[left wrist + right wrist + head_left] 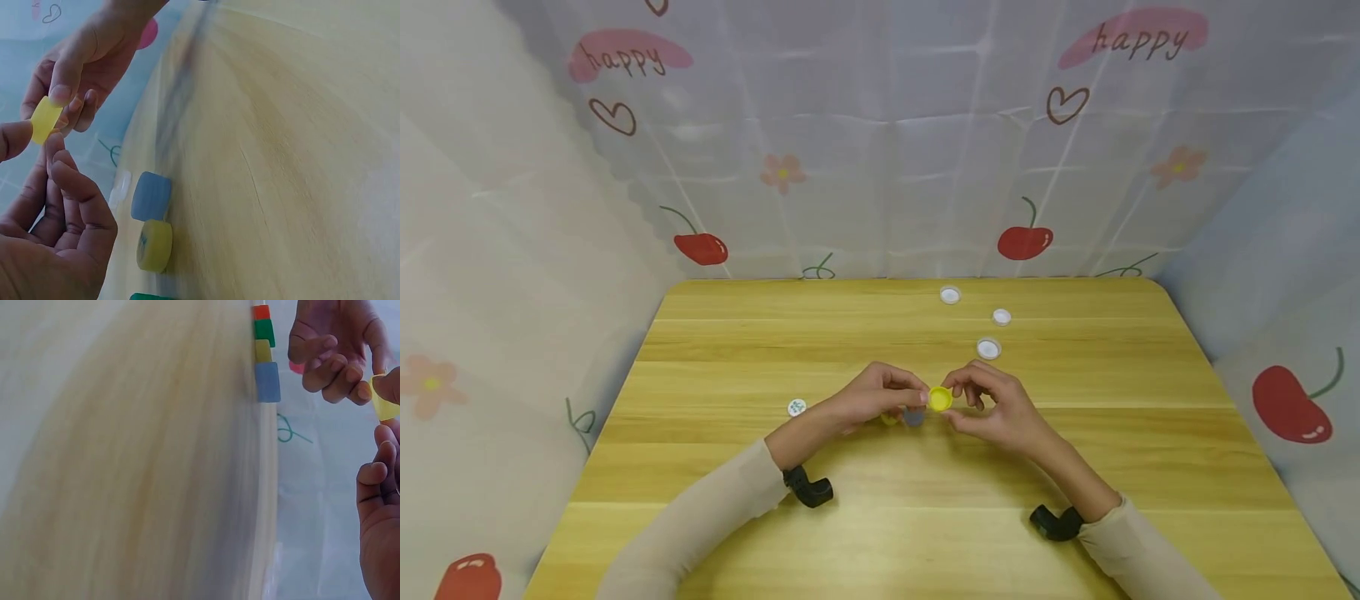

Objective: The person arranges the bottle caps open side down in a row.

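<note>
A small round yellow cap is held above the table between both hands, its hollow side facing the head camera. My left hand pinches it by its left edge. On the opposite side, my right hand pinches the same cap between thumb and finger. The left wrist view shows the cap edge-on among the fingertips. Below the left hand, a short blue cylinder stands beside a short yellow one; both are partly covered by that hand in the head view.
Three shallow white round pieces, one nearest, lie toward the back of the wooden table. A disc with a green pattern lies left of the left hand. Green and red pieces line up beyond the yellow cylinder. Printed curtains surround the table.
</note>
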